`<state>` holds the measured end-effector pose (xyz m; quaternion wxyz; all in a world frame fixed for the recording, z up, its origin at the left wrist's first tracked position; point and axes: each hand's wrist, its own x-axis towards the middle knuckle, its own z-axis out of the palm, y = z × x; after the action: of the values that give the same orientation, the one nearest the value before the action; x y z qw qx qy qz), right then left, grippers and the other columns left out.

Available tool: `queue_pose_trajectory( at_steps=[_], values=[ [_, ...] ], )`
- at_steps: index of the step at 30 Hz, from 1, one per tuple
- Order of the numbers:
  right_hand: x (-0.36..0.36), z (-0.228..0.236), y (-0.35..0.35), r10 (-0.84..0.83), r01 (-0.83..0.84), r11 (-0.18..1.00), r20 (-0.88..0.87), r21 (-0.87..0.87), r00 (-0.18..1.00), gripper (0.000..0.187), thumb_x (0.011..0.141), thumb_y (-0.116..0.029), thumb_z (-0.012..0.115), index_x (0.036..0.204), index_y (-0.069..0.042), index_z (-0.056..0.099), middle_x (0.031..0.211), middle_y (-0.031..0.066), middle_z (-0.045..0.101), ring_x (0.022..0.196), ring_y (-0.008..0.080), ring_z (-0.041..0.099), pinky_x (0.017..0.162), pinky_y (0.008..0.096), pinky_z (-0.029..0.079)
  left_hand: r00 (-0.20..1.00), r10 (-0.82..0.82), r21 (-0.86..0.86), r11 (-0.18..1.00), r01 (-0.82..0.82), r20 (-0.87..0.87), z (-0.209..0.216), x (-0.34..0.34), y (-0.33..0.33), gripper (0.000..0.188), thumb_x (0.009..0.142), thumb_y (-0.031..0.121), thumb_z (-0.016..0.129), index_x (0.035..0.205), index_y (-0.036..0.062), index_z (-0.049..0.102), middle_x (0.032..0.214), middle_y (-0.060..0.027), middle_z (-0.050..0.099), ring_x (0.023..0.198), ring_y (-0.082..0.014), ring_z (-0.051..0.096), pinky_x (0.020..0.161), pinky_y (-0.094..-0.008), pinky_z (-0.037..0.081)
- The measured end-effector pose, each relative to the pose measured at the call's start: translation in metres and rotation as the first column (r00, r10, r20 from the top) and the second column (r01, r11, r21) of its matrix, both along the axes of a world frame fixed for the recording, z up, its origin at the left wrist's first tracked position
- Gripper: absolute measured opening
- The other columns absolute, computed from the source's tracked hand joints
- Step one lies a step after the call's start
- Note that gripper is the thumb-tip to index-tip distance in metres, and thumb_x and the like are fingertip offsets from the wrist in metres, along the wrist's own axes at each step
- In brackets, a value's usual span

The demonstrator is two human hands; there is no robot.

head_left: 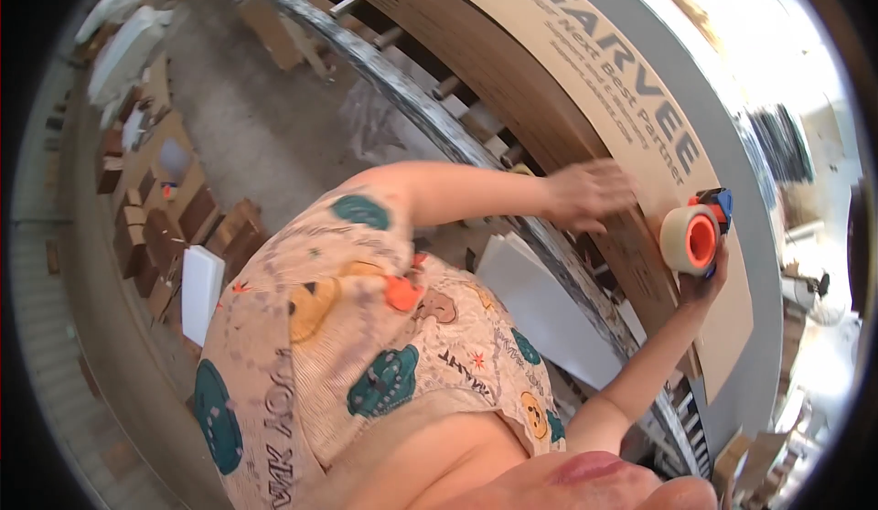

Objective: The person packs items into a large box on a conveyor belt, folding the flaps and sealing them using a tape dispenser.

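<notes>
A long brown cardboard box [631, 80] with dark printing lies along the roller conveyor. My left hand [593, 196] is at the box's near upper edge, fingers stretched out and slightly blurred, holding nothing. Whether its fingertips touch the cardboard I cannot tell. In my right hand [706, 283] is a tape dispenser [721, 206] with a blue and orange body, held over the right end of the box top. Its wide pale roll of tape [678, 238] sits on an orange hub. The handle is mostly hidden by my fingers.
The conveyor's metal rail [412, 112] runs between me and the box. White foam sheets [540, 304] lean below it. Cardboard pieces and brown blocks [165, 236] are heaped on the floor at left. A dark coil [779, 144] stands beyond the grey surface at right.
</notes>
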<state>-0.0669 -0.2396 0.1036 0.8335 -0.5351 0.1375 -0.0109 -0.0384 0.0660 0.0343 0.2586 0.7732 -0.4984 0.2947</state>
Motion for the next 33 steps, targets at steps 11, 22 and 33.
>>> queue_pose_trajectory(
  at_steps=[11,22,33],
  values=[
    [0.087,0.054,0.158,0.489,0.285,-0.072,0.215,-0.956,0.845,0.051,0.085,-0.035,0.064,0.125,-0.005,0.055,0.133,0.0191,0.046,0.125,0.0329,0.041,0.103,0.0410,0.036,0.638,0.768,-0.036,0.640,-0.767,0.053,-0.013,0.082,0.252,0.068,0.080,0.038,0.068,0.126,-0.0065,0.045,0.130,-0.0243,0.045,0.121,-0.0394,0.044,0.103,-0.0442,0.037],
    [0.166,0.001,0.387,0.840,0.248,-0.328,-0.161,-0.912,0.518,0.079,0.075,-0.011,0.062,0.140,0.006,0.021,0.147,0.0226,0.023,0.139,0.0358,0.018,0.114,0.0418,0.017,0.875,0.478,-0.076,0.878,-0.473,0.072,-0.008,0.134,0.302,0.041,0.078,0.032,0.068,0.101,-0.0009,0.061,0.109,-0.0174,0.057,0.109,-0.0337,0.054,0.094,-0.0412,0.046],
    [0.159,-0.006,0.410,0.760,0.263,-0.488,-0.257,-0.832,0.597,0.076,0.084,-0.021,0.059,0.142,0.003,0.017,0.149,0.0199,0.020,0.141,0.0349,0.015,0.115,0.0441,0.016,0.878,0.439,0.078,0.885,-0.460,0.191,0.010,0.212,0.441,0.068,0.072,0.054,0.063,0.120,0.0085,0.050,0.125,-0.0099,0.051,0.120,-0.0256,0.046,0.104,-0.0409,0.032]
  ],
)
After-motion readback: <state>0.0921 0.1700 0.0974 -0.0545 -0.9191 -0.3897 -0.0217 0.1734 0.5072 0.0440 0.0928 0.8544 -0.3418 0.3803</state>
